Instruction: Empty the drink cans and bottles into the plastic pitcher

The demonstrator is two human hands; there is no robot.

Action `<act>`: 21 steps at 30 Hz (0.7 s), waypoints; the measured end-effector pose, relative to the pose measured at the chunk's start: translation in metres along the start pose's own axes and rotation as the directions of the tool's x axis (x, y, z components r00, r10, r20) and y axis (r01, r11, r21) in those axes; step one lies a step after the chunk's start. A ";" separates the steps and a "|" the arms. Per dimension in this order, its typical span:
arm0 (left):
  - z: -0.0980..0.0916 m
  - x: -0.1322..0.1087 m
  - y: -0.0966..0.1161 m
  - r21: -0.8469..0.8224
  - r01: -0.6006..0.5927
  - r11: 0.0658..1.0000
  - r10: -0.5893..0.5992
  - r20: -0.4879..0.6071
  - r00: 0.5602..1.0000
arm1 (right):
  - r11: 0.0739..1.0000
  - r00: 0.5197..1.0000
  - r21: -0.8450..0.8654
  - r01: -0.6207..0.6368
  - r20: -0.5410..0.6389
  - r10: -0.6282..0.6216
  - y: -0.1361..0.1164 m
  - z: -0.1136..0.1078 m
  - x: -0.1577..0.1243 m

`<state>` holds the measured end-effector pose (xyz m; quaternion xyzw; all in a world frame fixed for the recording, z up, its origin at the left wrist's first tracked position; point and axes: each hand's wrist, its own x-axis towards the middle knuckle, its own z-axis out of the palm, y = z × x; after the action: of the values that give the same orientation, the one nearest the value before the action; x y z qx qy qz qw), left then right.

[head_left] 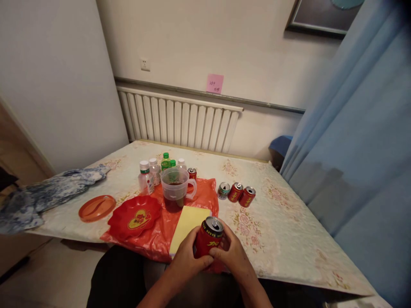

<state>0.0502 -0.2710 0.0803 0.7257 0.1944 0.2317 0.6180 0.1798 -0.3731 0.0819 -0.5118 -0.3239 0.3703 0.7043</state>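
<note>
We are finding the left hand [189, 253] and the right hand [235, 253] closing around one red can [205, 243], a palm bearing on each side and the thumbs coming together low on its front. The can is sitting between them at the near edge of the table [289, 239], just beside the yellow pad [192, 217]; whether its base is touching anything, we cannot tell.

For sound handling, we are recommending an even, light pressure from both sides, since thin metal is likely to dent under a hard squeeze. We are also advising a near-level top, in case liquid is standing inside, and fingers clear of the rim.

As to condition, the can is showing a silver top with its pull tab, a black band with yellow lettering below the rim, and bold yellow characters on the red wall. We are noting no visible dents; whether the mouth is open, we are leaving undetermined.
</note>
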 end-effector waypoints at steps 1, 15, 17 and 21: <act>0.000 0.000 0.000 -0.018 0.003 1.000 -0.003 0.017 1.000 | 1.000 1.000 0.002 0.000 0.000 0.000 0.001 -0.001 0.000; 0.001 0.000 0.000 0.116 -0.003 0.993 0.010 -0.058 0.998 | 0.993 0.998 0.121 0.009 0.053 -0.015 0.005 -0.004 0.000; 0.001 0.000 -0.002 0.145 -0.020 0.989 0.033 -0.083 0.996 | 0.993 0.999 0.114 -0.002 0.049 -0.004 0.005 -0.004 0.000; 0.002 0.000 -0.004 0.193 -0.044 0.980 0.067 -0.116 0.991 | 0.995 0.999 0.096 -0.007 0.039 0.004 0.007 -0.003 0.000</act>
<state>0.0512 -0.2720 0.0765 0.7710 0.2325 0.2729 0.5263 0.1814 -0.3728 0.0741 -0.4708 -0.3177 0.3973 0.7208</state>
